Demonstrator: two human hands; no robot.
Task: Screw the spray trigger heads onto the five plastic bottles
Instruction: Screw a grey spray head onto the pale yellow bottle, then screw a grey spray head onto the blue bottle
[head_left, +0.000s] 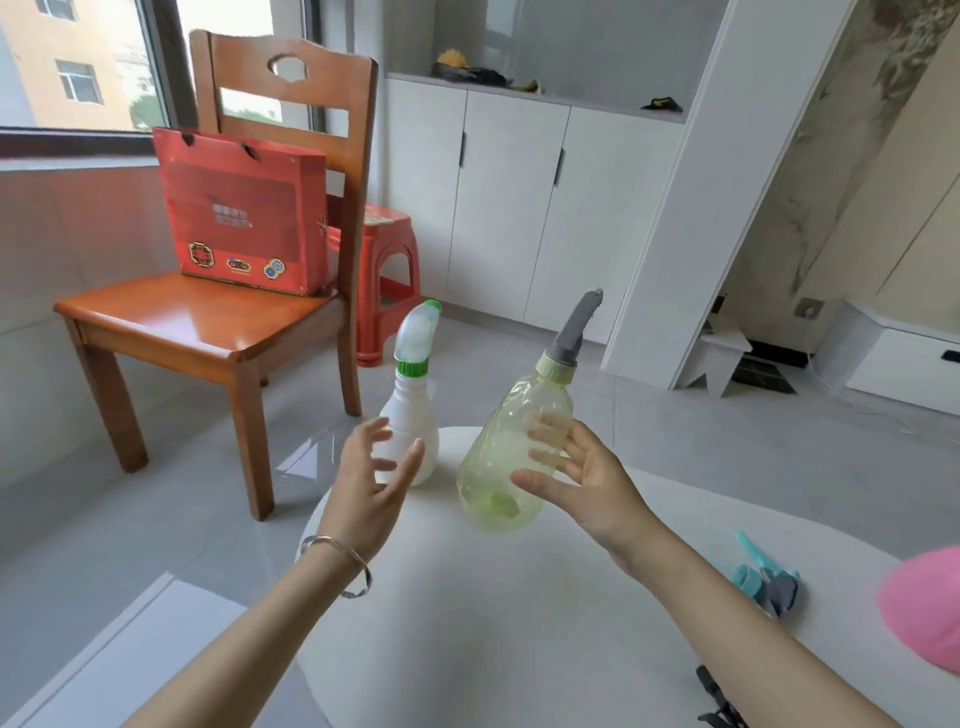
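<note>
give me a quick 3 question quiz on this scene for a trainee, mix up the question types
1. True or false: the white bottle already has a spray head with a green collar on it.
2. Which hand's fingers touch the clear green bottle? A) left hand B) right hand C) neither
3. Fill in: a loose blue spray head lies on the white table on the ____ side of the right forearm.

Key: 1 true; 2 B; 3 right
</note>
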